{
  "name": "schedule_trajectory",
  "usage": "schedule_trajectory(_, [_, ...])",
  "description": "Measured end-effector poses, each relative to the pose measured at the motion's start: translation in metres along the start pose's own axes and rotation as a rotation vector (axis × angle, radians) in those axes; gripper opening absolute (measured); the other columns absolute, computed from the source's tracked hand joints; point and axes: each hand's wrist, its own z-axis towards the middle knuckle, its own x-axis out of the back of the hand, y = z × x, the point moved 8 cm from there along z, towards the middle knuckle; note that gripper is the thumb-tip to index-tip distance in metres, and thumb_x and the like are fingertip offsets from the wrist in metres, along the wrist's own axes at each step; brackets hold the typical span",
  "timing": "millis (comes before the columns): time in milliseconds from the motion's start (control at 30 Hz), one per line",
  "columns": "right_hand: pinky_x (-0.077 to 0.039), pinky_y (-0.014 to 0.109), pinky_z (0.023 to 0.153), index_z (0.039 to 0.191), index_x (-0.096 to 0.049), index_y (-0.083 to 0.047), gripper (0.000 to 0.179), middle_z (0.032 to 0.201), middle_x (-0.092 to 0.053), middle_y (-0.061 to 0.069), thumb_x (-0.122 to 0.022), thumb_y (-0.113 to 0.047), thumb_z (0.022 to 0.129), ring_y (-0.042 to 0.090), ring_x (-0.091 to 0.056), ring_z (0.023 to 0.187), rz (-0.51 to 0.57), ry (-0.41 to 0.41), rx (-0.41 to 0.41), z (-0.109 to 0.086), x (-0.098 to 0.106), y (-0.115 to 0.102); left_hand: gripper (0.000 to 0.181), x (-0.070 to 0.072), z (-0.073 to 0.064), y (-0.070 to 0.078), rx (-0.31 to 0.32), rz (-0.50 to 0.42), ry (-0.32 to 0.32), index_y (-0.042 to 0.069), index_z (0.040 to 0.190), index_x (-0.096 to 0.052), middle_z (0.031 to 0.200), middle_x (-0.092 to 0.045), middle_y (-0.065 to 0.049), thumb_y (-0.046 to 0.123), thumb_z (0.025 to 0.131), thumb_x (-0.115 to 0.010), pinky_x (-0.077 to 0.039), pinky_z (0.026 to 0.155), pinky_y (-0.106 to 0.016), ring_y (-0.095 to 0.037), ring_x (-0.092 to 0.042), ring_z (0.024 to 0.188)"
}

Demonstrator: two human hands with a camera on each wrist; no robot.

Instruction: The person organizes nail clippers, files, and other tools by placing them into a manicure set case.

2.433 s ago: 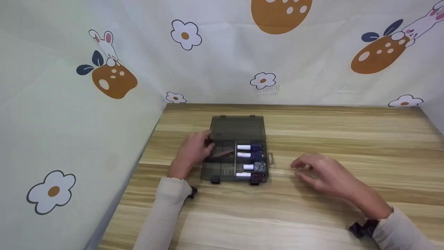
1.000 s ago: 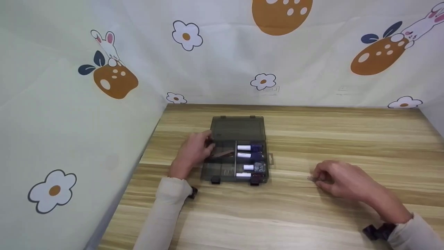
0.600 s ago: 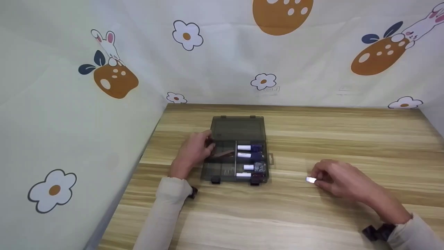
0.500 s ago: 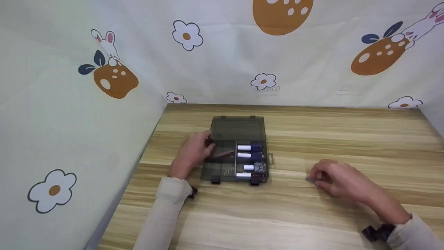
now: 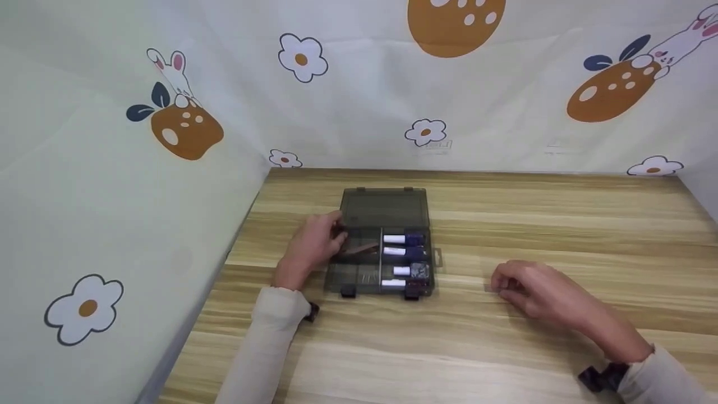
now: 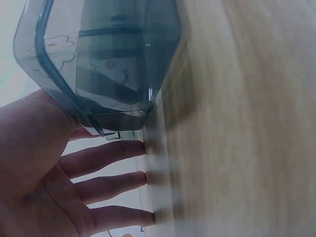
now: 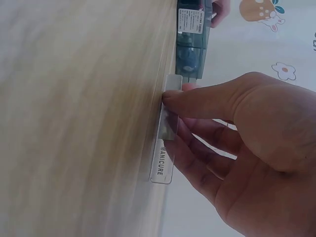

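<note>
My right hand (image 5: 538, 292) is over the table, right of the box. It pinches a flat clear bar (image 7: 168, 128) between thumb and fingertips; the bar has a silvery-grey section and the printed word MANICURE. In the head view the fingers hide nearly all of it. A dark see-through plastic box (image 5: 364, 275) lies on the table, its lid (image 5: 384, 207) laid back. At its left back corner rests my left hand (image 5: 314, 241). The left wrist view shows straight fingers (image 6: 108, 187) reaching down to the tabletop beside the box wall (image 6: 123, 74).
Several nail polish bottles (image 5: 414, 252) with white caps lie in the box's right compartment. A brownish flat stick (image 5: 359, 248) lies slanted in the left one. Patterned cloth walls (image 5: 359, 112) border the wood-grain table (image 5: 561, 213) at the back and left.
My right hand moved right and towards me, then slightly back left. Light flashed off the bar in its fingers, then went. The left hand and the box kept still.
</note>
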Motion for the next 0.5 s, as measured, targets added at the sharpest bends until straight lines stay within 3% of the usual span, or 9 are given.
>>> schedule_trajectory(200, [-0.060, 0.030, 0.078, 0.102, -0.075, -0.022, 0.022, 0.097, -0.076, -0.010, -0.081, -0.004, 0.093, 0.004, -0.068, 0.088, -0.012, 0.028, -0.024, 0.005, 0.002, -0.003, 0.011, 0.001, -0.001, 0.000, 0.002, -0.005, 0.002, 0.008, 0.105, -0.071, 0.098, -0.077, -0.010, 0.014, 0.098, -0.078, -0.058, 0.080, -0.047, -0.023, -0.067, 0.087])
schedule_trajectory(500, [-0.063, 0.035, 0.083, 0.109, -0.078, -0.016, 0.022, 0.103, -0.078, -0.006, -0.079, -0.001, 0.093, 0.010, -0.073, 0.093, -0.034, 0.083, 0.059, 0.015, 0.001, -0.015, 0.010, -0.001, 0.000, -0.002, 0.013, -0.021, -0.006, 0.008, 0.106, -0.072, 0.096, -0.076, -0.010, 0.012, 0.098, -0.076, -0.057, 0.077, -0.044, -0.021, -0.064, 0.083])
